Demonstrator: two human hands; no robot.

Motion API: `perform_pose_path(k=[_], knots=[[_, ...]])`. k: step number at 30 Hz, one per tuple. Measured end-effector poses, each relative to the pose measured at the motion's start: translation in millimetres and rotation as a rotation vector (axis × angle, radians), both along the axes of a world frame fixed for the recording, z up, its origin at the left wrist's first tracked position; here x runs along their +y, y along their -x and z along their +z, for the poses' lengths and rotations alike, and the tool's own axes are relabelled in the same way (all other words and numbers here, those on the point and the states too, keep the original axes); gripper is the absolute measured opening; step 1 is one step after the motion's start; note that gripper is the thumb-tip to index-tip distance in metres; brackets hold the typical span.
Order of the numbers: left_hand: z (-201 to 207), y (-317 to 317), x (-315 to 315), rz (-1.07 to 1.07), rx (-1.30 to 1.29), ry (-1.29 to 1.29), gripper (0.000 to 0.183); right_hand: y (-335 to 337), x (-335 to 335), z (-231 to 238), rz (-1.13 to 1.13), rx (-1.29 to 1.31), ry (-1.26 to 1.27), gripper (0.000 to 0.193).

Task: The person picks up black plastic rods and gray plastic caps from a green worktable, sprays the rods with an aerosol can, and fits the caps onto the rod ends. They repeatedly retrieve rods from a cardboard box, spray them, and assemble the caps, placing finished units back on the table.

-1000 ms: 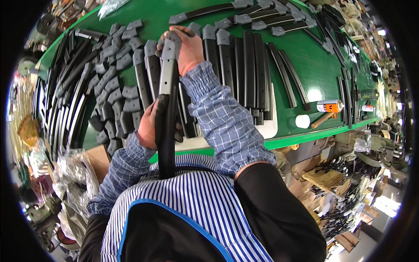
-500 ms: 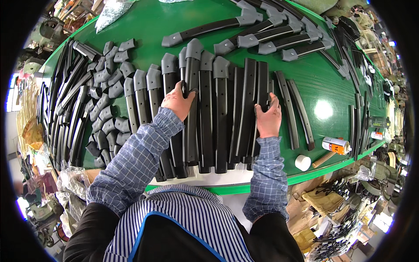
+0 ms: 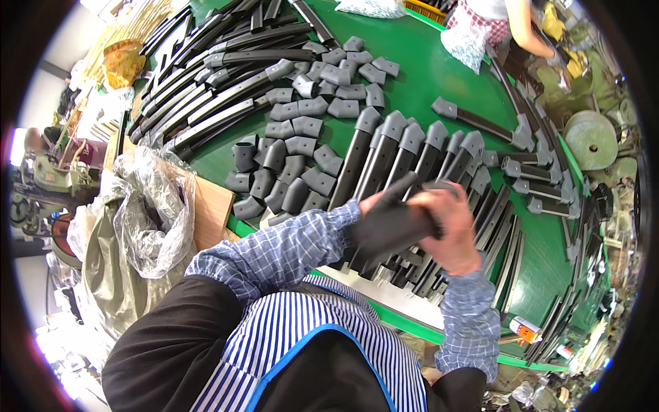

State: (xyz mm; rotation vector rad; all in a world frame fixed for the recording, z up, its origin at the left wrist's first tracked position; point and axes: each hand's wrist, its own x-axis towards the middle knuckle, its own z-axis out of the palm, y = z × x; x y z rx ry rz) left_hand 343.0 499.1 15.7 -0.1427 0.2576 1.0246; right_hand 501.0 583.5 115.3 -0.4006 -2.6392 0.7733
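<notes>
Both my hands are raised above the row of dark bars. Between them is a dark, blurred black tube (image 3: 391, 230), seen close and foreshortened. My left hand (image 3: 371, 204) grips it from the left; the tube covers most of that hand. The fingers of my right hand (image 3: 453, 230) curl around its upper right end; blur hides whether they also hold a smaller part. Below and behind, black bars with grey elbow caps (image 3: 395, 127) lie side by side. To the left are loose grey elbow caps (image 3: 300, 145) in a pile.
Uncapped black bars (image 3: 226, 110) are heaped at the far left. More capped bars (image 3: 484, 123) lie at the right. A spray can (image 3: 525, 329) is near the front right edge. Plastic bags (image 3: 154, 213) hang at the left beside a wooden board (image 3: 213, 206). Another person's arm (image 3: 525, 31) shows at the top right.
My view has swung left. My hands have left the row of bars and come together higher up, now around a black tube. The right hand has gone from fingers spread to closed.
</notes>
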Motion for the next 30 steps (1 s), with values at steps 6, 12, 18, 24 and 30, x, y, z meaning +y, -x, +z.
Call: perform_pose_path(k=[6,12,18,24,30], knots=[[-8,133,-73,0.544,0.285,-0.022,0.034,114,-8,-36,0.045,0.05,0.129,0.052],[-23,231,-109,0.739,0.151,-0.133,0.054,264,45,-157,-0.043,-0.308,-0.185,0.048],[-39,266,-121,0.844,0.047,-0.231,0.087,318,78,-200,-0.137,-0.759,-0.281,0.062],[-31,257,-114,0.805,-0.058,-0.303,0.089,301,67,-199,-0.085,-0.57,-0.044,0.071],[12,213,-124,0.718,0.004,-0.366,0.091,258,39,-148,-0.321,0.08,1.313,0.043]])
